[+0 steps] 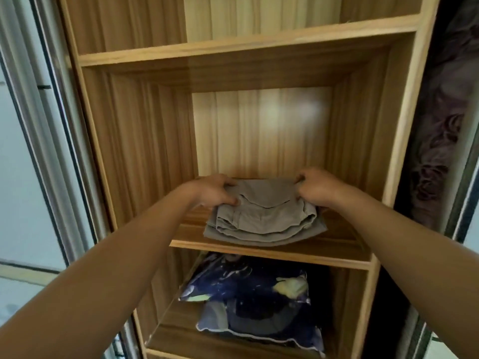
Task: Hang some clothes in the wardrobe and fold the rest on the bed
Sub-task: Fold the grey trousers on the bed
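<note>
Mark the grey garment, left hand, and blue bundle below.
grey garment [261, 220], head view, middle of folded stack.
left hand [215, 190], head view, back of hand.
blue bundle [246, 288], head view, dark upper face.

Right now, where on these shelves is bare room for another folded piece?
Middle shelf: narrow bare strips on either side of the grey garment, out to the side walls; the left hand and right hand grip its far corners. Above it the compartment is open. The compartment below is crowded by a blue bundle.

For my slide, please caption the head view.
Folded grey garment on wardrobe shelf, gripped by left hand and right hand.
</note>
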The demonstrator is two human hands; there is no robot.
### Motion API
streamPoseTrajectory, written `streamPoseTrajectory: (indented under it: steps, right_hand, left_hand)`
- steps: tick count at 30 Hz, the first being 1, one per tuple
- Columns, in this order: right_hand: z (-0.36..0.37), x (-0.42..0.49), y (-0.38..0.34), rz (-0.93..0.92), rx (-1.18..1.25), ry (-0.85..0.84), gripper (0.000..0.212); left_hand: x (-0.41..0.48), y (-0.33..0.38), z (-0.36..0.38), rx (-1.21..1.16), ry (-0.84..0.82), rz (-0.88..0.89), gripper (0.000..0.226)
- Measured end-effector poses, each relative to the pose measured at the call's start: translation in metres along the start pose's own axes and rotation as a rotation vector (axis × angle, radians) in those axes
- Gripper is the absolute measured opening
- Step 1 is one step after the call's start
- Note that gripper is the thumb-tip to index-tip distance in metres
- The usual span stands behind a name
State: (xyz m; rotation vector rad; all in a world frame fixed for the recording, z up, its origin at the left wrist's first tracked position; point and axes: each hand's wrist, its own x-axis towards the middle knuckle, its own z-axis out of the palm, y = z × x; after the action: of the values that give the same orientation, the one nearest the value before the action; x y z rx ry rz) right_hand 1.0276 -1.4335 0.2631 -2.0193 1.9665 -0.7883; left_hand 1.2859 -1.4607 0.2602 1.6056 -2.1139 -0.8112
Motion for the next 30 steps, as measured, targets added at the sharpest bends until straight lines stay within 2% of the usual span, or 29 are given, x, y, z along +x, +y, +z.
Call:
streamPoseTrajectory:
  steps: [4,7,10,12,14,19,22,24,27,30]
  right_hand:
    - [0.005,0.029,0.025,0.106,-0.215,0.038,0.033]
    - [0.011,0.033,0.031,0.107,-0.461,-0.079,0.045]
    - [0.018,0.024,0.022,0.055,-0.432,-0.289,0.081]
    - [0.027,0.014,0.012,0.069,-0.491,-0.475,0.095]
    - [0.040,0.008,0.008,0.070,-0.604,-0.536,0.091]
    - [0.059,0.020,0.014,0.050,-0.686,-0.391,0.060]
    - [0.069,0.038,0.028,0.087,-0.732,-0.328,0.063]
    - [0.076,0.052,0.041,0.097,-0.744,-0.299,0.066]
    - [0.078,0.075,0.059,0.130,-0.720,-0.302,0.073]
    - [0.077,0.097,0.073,0.157,-0.685,-0.293,0.080]
  left_hand:
    - [0.057,-0.001,0.017,0.072,0.067,0.109,0.065]
    - [0.076,-0.004,0.024,0.273,-0.061,0.202,0.055]
    - [0.073,-0.002,0.020,0.423,-0.268,0.215,0.081]
    - [0.069,-0.001,0.026,0.578,-0.351,0.252,0.089]
    - [0.067,-0.001,0.041,0.745,-0.302,0.335,0.080]
    - [0.083,0.006,0.057,0.866,-0.204,0.450,0.051]
    - [0.108,0.006,0.063,0.896,-0.194,0.493,0.042]
    - [0.127,0.003,0.071,0.885,-0.193,0.486,0.046]
    - [0.153,0.000,0.081,0.835,-0.217,0.433,0.069]
    - [0.178,-0.001,0.087,0.796,-0.211,0.422,0.076]
